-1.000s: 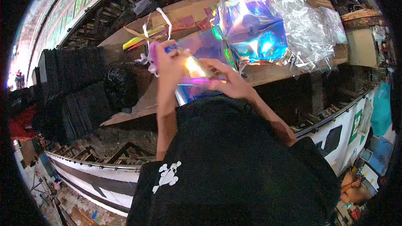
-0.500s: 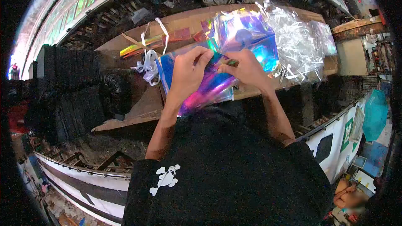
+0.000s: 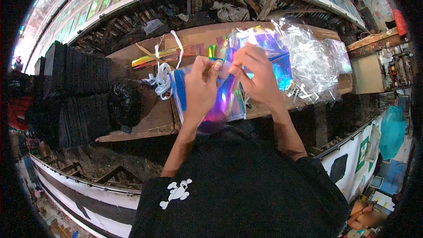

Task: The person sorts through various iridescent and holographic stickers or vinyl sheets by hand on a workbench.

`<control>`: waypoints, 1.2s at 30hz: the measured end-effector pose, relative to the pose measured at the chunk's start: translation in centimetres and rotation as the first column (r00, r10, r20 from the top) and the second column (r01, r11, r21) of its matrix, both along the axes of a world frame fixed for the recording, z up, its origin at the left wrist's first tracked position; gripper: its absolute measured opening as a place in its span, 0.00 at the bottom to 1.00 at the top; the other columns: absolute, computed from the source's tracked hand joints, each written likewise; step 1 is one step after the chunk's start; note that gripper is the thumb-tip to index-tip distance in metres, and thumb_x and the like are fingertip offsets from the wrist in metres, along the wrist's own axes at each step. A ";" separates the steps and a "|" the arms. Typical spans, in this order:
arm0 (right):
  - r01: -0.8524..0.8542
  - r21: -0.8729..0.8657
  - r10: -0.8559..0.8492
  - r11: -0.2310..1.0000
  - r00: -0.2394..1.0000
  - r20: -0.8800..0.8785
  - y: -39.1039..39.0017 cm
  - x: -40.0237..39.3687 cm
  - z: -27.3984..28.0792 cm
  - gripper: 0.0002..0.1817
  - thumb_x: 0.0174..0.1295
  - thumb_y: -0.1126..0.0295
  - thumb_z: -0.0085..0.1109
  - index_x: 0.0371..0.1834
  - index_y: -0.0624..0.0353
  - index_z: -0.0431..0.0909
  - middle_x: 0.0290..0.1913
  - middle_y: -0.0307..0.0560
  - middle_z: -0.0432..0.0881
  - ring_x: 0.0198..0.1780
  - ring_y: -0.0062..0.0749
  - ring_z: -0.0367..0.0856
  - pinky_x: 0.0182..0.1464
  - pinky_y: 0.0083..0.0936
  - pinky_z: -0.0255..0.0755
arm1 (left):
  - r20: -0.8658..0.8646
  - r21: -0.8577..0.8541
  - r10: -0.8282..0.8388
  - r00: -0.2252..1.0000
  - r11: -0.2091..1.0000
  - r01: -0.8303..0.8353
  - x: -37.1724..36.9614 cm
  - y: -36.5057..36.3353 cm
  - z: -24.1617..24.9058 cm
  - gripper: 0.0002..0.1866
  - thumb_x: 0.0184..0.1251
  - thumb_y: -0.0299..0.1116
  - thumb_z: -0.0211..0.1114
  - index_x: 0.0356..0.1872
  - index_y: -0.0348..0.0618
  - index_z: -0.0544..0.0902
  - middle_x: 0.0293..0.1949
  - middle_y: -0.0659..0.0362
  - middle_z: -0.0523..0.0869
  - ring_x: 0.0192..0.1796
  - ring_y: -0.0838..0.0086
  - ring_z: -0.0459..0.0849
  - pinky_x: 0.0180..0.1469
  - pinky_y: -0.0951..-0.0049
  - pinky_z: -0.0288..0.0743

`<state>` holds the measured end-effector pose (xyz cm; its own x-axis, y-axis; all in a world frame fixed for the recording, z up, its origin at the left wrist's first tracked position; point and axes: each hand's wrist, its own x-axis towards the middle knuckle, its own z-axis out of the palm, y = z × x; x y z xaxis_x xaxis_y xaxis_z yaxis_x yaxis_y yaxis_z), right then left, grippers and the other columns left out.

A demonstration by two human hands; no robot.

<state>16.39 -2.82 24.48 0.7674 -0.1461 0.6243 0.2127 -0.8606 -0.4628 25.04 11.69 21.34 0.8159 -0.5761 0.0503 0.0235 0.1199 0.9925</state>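
Note:
A sheet of shiny iridescent plastic film [image 3: 224, 98], blue, purple and pink, is held up close to my body. My left hand [image 3: 202, 89] pinches its upper edge between thumb and fingers. Close beside it, my right hand [image 3: 256, 74] is also closed in a pinch at that edge; the exact grip of its fingertips is partly hidden. Beneath and to the left show the edges of more film lying on the cardboard [image 3: 152, 125]. Past my right hand lies a larger pile of iridescent film [image 3: 282, 64].
Crumpled clear plastic strips [image 3: 308, 61] lie to the right. White string [image 3: 164, 79] lies left of my hands, near a rolled yellow-orange film strip [image 3: 152, 59]. Black stacked sheets [image 3: 86, 110] and a black plastic bundle [image 3: 123, 103] stand at the left. Another person [image 3: 363, 213] is at lower right.
My right hand has risen and turned, its fingers now closer to my left hand at the film's edge. The whole view has shifted slightly.

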 end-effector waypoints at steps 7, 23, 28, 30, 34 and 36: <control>0.079 0.021 -0.081 0.997 0.964 0.254 4.0 0.7 -2.1 0.07 0.63 0.69 0.57 0.31 0.58 0.72 0.26 0.52 0.75 0.29 0.51 0.74 0.31 0.42 0.65 | 0.470 0.184 0.121 0.874 0.955 -0.231 -0.1 -1.3 0.7 0.15 0.78 0.37 0.51 0.31 0.38 0.70 0.19 0.50 0.69 0.21 0.72 0.68 0.25 0.65 0.64; 0.115 -0.056 -0.106 0.992 0.985 0.137 2.3 2.3 -1.2 0.05 0.61 0.71 0.61 0.31 0.59 0.77 0.29 0.48 0.79 0.30 0.46 0.77 0.33 0.38 0.67 | 0.060 -0.046 -0.065 0.996 0.997 0.068 3.1 0.9 1.8 0.19 0.75 0.41 0.59 0.23 0.40 0.77 0.21 0.71 0.72 0.26 0.89 0.64 0.27 0.82 0.57; 0.182 -0.087 -0.170 0.979 0.977 0.127 2.0 2.6 -0.9 0.02 0.56 0.74 0.60 0.31 0.58 0.78 0.29 0.46 0.80 0.32 0.45 0.79 0.34 0.37 0.67 | 0.074 -0.023 -0.086 0.994 0.996 0.088 2.4 1.7 2.3 0.14 0.72 0.35 0.63 0.27 0.38 0.79 0.25 0.69 0.77 0.29 0.88 0.69 0.31 0.82 0.64; 0.172 -0.087 -0.161 0.981 0.979 0.126 1.9 2.7 -1.1 0.02 0.56 0.74 0.60 0.31 0.59 0.78 0.29 0.46 0.80 0.32 0.45 0.79 0.34 0.37 0.66 | 0.051 -0.013 -0.098 0.994 0.995 0.098 2.2 1.9 2.5 0.11 0.70 0.33 0.64 0.29 0.37 0.80 0.26 0.68 0.78 0.30 0.87 0.71 0.32 0.82 0.66; 0.156 -0.098 -0.147 0.983 0.984 0.098 1.6 2.6 -0.9 0.02 0.55 0.74 0.60 0.30 0.59 0.77 0.29 0.46 0.79 0.33 0.44 0.78 0.36 0.37 0.65 | 0.053 -0.034 -0.165 0.985 0.985 0.167 2.3 2.4 2.6 0.08 0.68 0.32 0.66 0.32 0.37 0.82 0.28 0.67 0.81 0.32 0.87 0.75 0.36 0.83 0.70; 0.141 -0.111 -0.128 0.984 0.986 0.110 1.2 2.6 -1.0 0.02 0.55 0.73 0.60 0.30 0.59 0.77 0.29 0.46 0.79 0.33 0.44 0.77 0.37 0.37 0.65 | 0.032 -0.008 -0.201 0.979 0.980 0.201 2.5 2.7 2.7 0.07 0.67 0.29 0.67 0.34 0.36 0.82 0.28 0.66 0.82 0.33 0.86 0.76 0.37 0.82 0.71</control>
<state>19.00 -1.58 23.52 0.6771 -0.1642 0.7173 0.1321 -0.9319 -0.3379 27.49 14.39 24.07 0.6816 -0.7273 0.0808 0.0177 0.1268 0.9918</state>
